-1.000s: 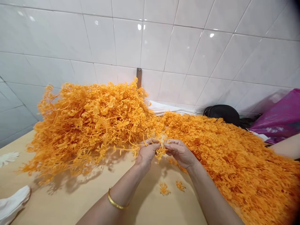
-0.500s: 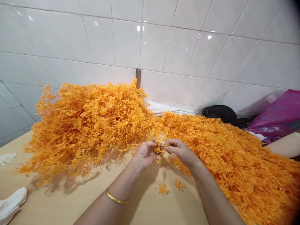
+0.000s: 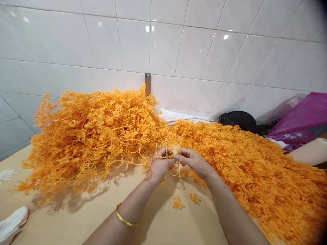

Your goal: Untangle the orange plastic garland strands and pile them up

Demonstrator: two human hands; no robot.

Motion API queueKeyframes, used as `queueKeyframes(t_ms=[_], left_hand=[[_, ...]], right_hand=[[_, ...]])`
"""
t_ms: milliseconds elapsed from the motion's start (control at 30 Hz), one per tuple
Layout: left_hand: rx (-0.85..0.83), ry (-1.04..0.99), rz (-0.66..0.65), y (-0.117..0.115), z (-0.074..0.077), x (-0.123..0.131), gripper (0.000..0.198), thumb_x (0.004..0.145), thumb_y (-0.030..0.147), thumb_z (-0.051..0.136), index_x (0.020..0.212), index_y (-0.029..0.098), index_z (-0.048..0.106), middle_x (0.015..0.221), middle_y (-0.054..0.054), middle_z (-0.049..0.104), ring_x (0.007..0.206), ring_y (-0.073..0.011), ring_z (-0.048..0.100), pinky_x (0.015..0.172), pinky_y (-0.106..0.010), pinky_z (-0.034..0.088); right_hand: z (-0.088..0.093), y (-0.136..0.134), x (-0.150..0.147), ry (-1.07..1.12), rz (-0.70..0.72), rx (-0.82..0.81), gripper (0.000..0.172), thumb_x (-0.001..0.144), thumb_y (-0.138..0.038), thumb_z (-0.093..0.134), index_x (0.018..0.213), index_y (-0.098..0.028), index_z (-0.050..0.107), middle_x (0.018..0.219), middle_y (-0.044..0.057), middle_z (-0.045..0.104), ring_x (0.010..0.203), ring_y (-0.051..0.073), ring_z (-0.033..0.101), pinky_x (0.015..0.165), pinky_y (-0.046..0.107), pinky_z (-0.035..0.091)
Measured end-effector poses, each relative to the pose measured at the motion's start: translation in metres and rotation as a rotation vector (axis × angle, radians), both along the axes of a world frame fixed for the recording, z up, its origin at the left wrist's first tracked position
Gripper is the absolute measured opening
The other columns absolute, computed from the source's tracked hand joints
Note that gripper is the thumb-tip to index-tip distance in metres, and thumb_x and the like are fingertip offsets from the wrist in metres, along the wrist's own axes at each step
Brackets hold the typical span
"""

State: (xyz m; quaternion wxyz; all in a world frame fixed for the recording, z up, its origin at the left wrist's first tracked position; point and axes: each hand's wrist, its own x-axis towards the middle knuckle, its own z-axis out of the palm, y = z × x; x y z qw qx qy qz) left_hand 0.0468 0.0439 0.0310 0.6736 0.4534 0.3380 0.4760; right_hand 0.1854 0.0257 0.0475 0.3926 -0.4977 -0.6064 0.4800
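My left hand (image 3: 158,169) is closed around a thin, branching orange strand (image 3: 135,163), apparently plastic, that trails left toward a tall tangled heap (image 3: 97,132) of similar stems. Thumb and fingers of my right hand (image 3: 196,164) pinch together at the strand's right end, close against the left fingertips. Whatever small piece sits between those fingertips is mostly hidden. Curled orange ends (image 3: 175,170) hang below the hands. Two loose spiky orange flower-like pieces, one at left (image 3: 177,203) and one at right (image 3: 195,198), lie on the table just below.
A wide pile of loose orange pieces (image 3: 255,170) covers the right side. The beige table (image 3: 102,217) meets a tiled wall (image 3: 166,47). Behind the pile are a black case (image 3: 238,120) and a purple bag (image 3: 301,117). White gloves (image 3: 12,221) lie at the left edge.
The strand now stretches out longer to the left from my left hand, which has turned slightly. Both hands stay together, and the whole view has shifted a little.
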Motion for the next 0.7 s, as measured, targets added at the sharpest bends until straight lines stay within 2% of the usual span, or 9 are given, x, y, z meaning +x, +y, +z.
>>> queueKeyframes(t_ms=[67,167,267,400,467,533,600,700], left_hand=[[0.004,-0.008,-0.025,-0.001,-0.002,0.001,0.019,0.051,0.010,0.064,0.063,0.014,0.050,0.054,0.005,0.049,0.046,-0.0051,0.045,0.045,-0.017,0.035],[-0.164,-0.026,-0.042,0.004,-0.003,0.000,0.014,0.056,0.010,0.063,0.065,0.013,0.052,0.057,0.002,0.053,0.049,-0.0071,0.048,0.050,-0.021,0.040],[-0.325,-0.085,0.063,0.013,-0.002,-0.005,0.003,0.067,0.011,0.054,0.071,0.012,0.053,0.058,-0.001,0.055,0.051,-0.0100,0.053,0.054,-0.025,0.044],[-0.371,-0.272,0.121,0.021,0.002,-0.012,0.009,0.076,0.011,0.043,0.071,0.015,0.049,0.046,0.002,0.046,0.050,-0.0108,0.053,0.056,-0.025,0.044],[-0.376,-0.298,0.080,0.019,0.004,-0.012,0.008,0.076,0.015,0.046,0.069,0.015,0.048,0.040,0.006,0.036,0.041,-0.0078,0.044,0.050,-0.021,0.041],[-0.349,-0.255,-0.001,0.016,0.004,-0.011,0.013,0.071,0.021,0.056,0.065,0.014,0.047,0.038,0.009,0.028,0.035,-0.0043,0.032,0.041,-0.017,0.032],[-0.287,-0.194,-0.082,0.011,0.004,-0.009,0.023,0.062,0.024,0.065,0.059,0.014,0.044,0.040,0.010,0.027,0.034,-0.0020,0.025,0.038,-0.016,0.024],[-0.156,-0.093,-0.121,0.006,0.003,-0.006,0.026,0.056,0.024,0.069,0.055,0.014,0.045,0.042,0.008,0.033,0.037,-0.0013,0.025,0.040,-0.017,0.021]], right_hand=[[-0.002,0.000,0.000,-0.018,0.036,-0.007,0.027,0.067,-0.039,0.060,0.060,-0.015,0.049,0.054,-0.005,0.040,0.051,0.007,0.033,0.049,0.022,0.024],[-0.003,0.001,0.005,0.013,0.008,0.002,0.024,0.067,-0.034,0.059,0.056,-0.015,0.048,0.050,-0.006,0.038,0.048,0.006,0.032,0.048,0.022,0.023],[-0.004,0.003,0.013,0.054,-0.071,-0.025,0.021,0.065,-0.027,0.059,0.053,-0.015,0.047,0.047,-0.006,0.038,0.046,0.006,0.032,0.048,0.022,0.023],[-0.003,0.005,0.018,0.225,-0.116,-0.075,0.015,0.059,-0.021,0.061,0.055,-0.015,0.048,0.049,-0.006,0.041,0.046,0.005,0.035,0.049,0.022,0.026],[-0.004,0.006,0.016,0.323,-0.132,-0.106,0.016,0.057,-0.021,0.063,0.057,-0.015,0.048,0.052,-0.006,0.043,0.047,0.005,0.037,0.050,0.021,0.028],[-0.005,0.006,0.011,0.413,-0.137,-0.138,0.018,0.056,-0.023,0.065,0.058,-0.015,0.048,0.054,-0.006,0.045,0.046,0.005,0.038,0.051,0.022,0.030],[-0.005,0.007,0.005,0.478,-0.141,-0.159,0.021,0.054,-0.025,0.066,0.058,-0.015,0.048,0.055,-0.006,0.046,0.045,0.004,0.039,0.051,0.022,0.032],[-0.005,0.006,-0.001,0.488,-0.188,-0.145,0.023,0.053,-0.028,0.068,0.057,-0.015,0.049,0.052,-0.006,0.044,0.044,0.004,0.039,0.050,0.021,0.031]])
